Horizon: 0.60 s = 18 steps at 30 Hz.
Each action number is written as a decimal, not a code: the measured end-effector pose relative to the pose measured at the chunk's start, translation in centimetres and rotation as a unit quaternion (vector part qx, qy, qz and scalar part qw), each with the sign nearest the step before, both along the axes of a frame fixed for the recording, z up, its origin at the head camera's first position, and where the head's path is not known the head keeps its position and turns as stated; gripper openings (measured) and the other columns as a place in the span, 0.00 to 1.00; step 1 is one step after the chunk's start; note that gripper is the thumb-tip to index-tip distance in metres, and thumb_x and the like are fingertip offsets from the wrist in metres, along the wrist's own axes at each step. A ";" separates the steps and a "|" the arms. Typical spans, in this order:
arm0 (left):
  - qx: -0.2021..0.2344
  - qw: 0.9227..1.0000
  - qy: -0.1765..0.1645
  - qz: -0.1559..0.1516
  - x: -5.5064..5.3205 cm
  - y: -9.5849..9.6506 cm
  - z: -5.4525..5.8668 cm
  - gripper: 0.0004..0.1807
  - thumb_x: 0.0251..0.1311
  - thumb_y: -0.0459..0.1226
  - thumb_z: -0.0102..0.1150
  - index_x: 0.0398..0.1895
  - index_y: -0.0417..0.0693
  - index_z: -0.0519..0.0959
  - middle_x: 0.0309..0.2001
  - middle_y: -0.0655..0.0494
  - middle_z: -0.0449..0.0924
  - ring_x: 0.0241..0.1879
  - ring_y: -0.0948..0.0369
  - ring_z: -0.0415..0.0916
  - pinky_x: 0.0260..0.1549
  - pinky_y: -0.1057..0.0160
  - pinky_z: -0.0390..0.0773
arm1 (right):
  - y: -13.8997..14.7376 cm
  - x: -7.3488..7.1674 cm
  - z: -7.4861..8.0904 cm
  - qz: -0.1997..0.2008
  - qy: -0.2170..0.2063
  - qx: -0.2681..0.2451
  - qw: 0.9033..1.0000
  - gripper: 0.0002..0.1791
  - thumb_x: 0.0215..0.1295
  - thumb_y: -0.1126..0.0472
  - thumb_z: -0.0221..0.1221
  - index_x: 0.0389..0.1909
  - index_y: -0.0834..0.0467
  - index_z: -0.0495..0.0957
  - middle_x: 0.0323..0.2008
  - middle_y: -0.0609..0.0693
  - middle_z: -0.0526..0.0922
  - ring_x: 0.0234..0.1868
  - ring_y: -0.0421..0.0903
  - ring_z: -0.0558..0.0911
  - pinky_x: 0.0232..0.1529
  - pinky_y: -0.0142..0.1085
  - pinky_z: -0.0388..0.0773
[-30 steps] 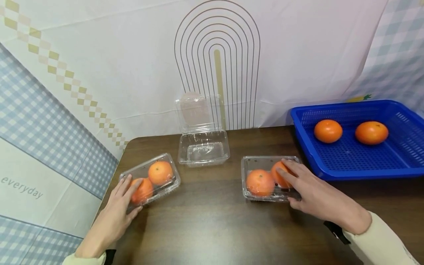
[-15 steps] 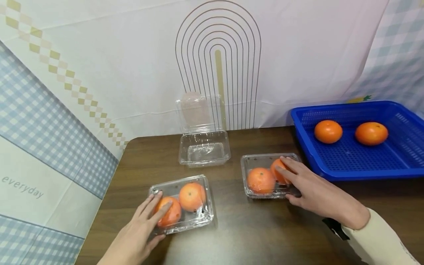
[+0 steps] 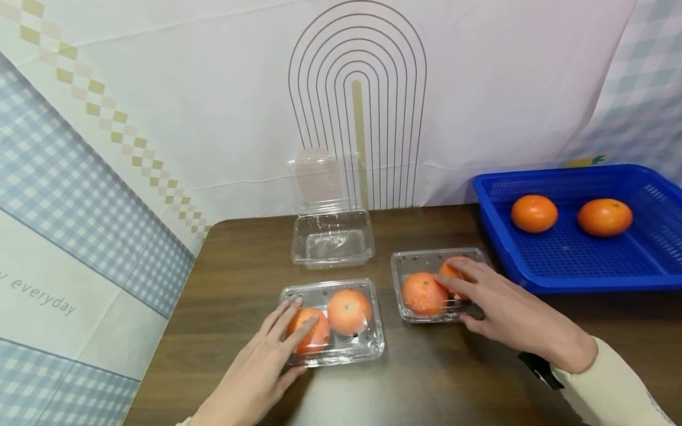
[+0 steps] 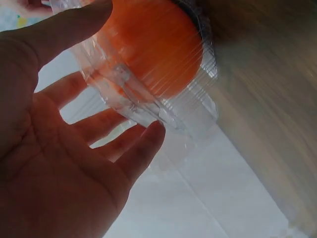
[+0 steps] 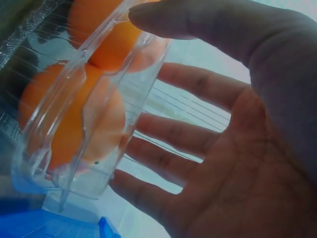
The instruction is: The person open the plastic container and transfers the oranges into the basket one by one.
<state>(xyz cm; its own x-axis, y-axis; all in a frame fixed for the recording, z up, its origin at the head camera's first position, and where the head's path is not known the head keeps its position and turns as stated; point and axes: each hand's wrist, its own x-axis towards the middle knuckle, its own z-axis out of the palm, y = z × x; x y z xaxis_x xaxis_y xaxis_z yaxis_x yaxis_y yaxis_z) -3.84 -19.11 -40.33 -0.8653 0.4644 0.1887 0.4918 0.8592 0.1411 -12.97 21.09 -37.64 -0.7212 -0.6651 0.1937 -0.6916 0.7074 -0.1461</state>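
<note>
In the head view my left hand grips the near left corner of a closed clear plastic clamshell box, fingers over the lid and thumb at the front side. Two oranges show through it, one orange uncovered and one partly behind my fingers. To the right, my right hand holds a similar closed clamshell by its right part, fingertips on the lid and thumb low at the front. Inside are an orange and another orange mostly behind my fingers. Both wrist views show thumb and fingers around the box edges.
An open clear clamshell stands at the table's back, its lid raised against the wall cloth. A blue basket with two oranges sits at the back right, close to my right hand. The dark wooden table ends at the left.
My left hand has brought its clamshell from the table's left side rightward and nearer to me, turning it straighter, beside the other one. My right hand and its clamshell have barely moved.
</note>
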 end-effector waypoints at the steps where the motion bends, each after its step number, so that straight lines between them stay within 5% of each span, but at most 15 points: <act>1: 0.002 1.000 -0.002 -0.002 -0.2 0.3 0.0 0.43 0.51 0.43 0.79 0.73 0.55 0.71 0.78 0.44 0.60 0.75 0.44 0.62 0.62 0.47 0.80 | 0.0 0.0 0.0 0.002 0.003 -0.002 1.000 0.38 0.52 0.60 0.75 0.67 0.53 0.76 0.64 0.57 0.74 0.62 0.55 0.76 0.55 0.51 0.83; 7: 0.032 0.999 -0.008 -0.011 -1.2 0.9 1.5 0.46 0.46 0.48 0.80 0.72 0.54 0.71 0.75 0.45 0.65 0.73 0.47 0.64 0.65 0.42 0.77 | -0.5 0.7 0.5 0.010 0.017 -0.029 0.999 0.37 0.52 0.55 0.76 0.65 0.54 0.77 0.63 0.57 0.75 0.61 0.54 0.77 0.53 0.49 0.84; 11: 0.065 0.998 -0.006 0.018 -2.7 0.1 3.8 0.37 0.56 0.54 0.72 0.68 0.52 0.74 0.69 0.50 0.72 0.68 0.52 0.70 0.65 0.43 0.77 | -2.0 1.5 1.0 0.021 0.014 -0.044 0.999 0.38 0.55 0.47 0.75 0.66 0.52 0.76 0.67 0.55 0.73 0.64 0.54 0.76 0.55 0.49 0.84; 14: 0.126 0.989 -0.033 0.067 -5.2 -1.0 4.8 0.28 0.66 0.49 0.65 0.65 0.48 0.76 0.62 0.50 0.78 0.61 0.53 0.75 0.61 0.45 0.80 | -4.0 1.8 1.1 0.043 -0.002 -0.056 0.998 0.39 0.57 0.41 0.72 0.69 0.48 0.74 0.70 0.53 0.72 0.67 0.52 0.76 0.59 0.49 0.83; 18: 0.216 0.962 -0.107 0.132 -9.5 -2.6 4.1 0.21 0.72 0.42 0.59 0.62 0.41 0.76 0.55 0.45 0.82 0.54 0.51 0.81 0.55 0.49 0.84 | -6.6 2.0 0.8 0.087 -0.017 -0.063 0.994 0.41 0.60 0.33 0.65 0.72 0.46 0.71 0.73 0.53 0.69 0.69 0.51 0.75 0.63 0.48 0.81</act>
